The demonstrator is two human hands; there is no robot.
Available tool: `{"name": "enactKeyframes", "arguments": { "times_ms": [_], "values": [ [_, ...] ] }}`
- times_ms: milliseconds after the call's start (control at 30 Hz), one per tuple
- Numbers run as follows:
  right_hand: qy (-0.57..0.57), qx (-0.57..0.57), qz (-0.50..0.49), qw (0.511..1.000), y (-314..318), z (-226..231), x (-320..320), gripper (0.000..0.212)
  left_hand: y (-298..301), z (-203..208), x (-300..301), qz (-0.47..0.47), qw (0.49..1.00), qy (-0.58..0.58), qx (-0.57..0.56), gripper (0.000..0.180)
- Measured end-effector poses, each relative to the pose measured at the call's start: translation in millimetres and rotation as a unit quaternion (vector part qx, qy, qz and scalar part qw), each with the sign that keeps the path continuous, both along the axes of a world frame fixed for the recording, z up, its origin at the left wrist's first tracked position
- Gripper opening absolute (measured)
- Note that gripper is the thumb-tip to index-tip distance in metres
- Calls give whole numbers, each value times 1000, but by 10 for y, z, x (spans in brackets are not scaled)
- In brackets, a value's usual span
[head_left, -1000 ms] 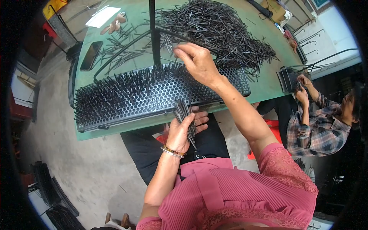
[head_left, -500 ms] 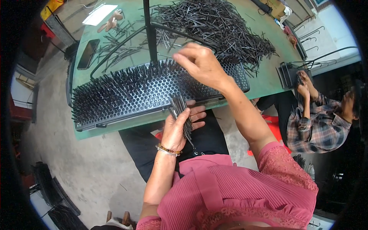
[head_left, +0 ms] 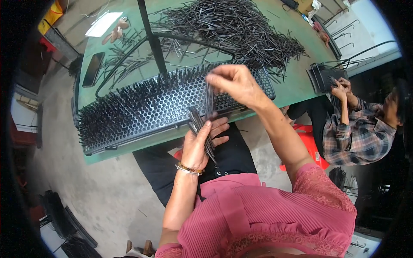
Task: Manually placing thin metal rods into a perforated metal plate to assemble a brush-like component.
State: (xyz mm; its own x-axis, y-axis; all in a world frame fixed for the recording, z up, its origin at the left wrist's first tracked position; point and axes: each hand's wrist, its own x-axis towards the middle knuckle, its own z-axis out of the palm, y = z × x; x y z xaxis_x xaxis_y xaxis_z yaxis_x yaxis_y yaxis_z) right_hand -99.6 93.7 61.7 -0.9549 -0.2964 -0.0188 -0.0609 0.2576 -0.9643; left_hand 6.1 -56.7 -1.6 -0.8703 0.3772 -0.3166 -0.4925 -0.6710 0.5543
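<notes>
My left hand (head_left: 197, 144) holds a bundle of thin black sticks (head_left: 202, 133) between thumb and palm, the other fingers spread behind it. Just above and to the right, the fingers of my right hand (head_left: 236, 84) are pinched together. From them hangs a thin black stick (head_left: 210, 101), blurred, its lower end close to the bundle. Both hands are at the front side of a long black board full of round holes (head_left: 165, 108). Many black sticks (head_left: 124, 101) stand upright in its left part and along its far edge, while holes between them and my hands show bare.
A large heap of loose black sticks (head_left: 241, 30) covers the far side of the green table (head_left: 297, 88). A black metal frame (head_left: 157, 51) rises behind the board. A phone (head_left: 93, 69) and a white sheet (head_left: 103, 24) lie far left. At right sits another person (head_left: 355, 133).
My right hand has shifted slightly right and down, and a stick now shows hanging from its fingers. My left hand keeps its bundle almost unmoved. The table and board appear a little further left.
</notes>
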Motion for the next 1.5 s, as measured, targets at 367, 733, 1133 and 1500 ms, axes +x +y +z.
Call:
{"name": "enactKeyframes", "arguments": {
  "times_ms": [367,733,1133,1500],
  "values": [
    [310,66,-103,943,-73,-161,-406,19,46,-62,29,-12,1000,-9,-23,35],
    [380,94,-102,914,-150,-148,-437,18,30,-59,35,-19,1000,-12,-23,33],
    [265,-11,-242,933,-335,-336,-362,20,13,-83,33,-23,1000,-8,-14,33],
    [251,3,-173,952,-274,-317,-312,19,-1,-96,31,-24,1000,-8,-8,33]
  ]
}}
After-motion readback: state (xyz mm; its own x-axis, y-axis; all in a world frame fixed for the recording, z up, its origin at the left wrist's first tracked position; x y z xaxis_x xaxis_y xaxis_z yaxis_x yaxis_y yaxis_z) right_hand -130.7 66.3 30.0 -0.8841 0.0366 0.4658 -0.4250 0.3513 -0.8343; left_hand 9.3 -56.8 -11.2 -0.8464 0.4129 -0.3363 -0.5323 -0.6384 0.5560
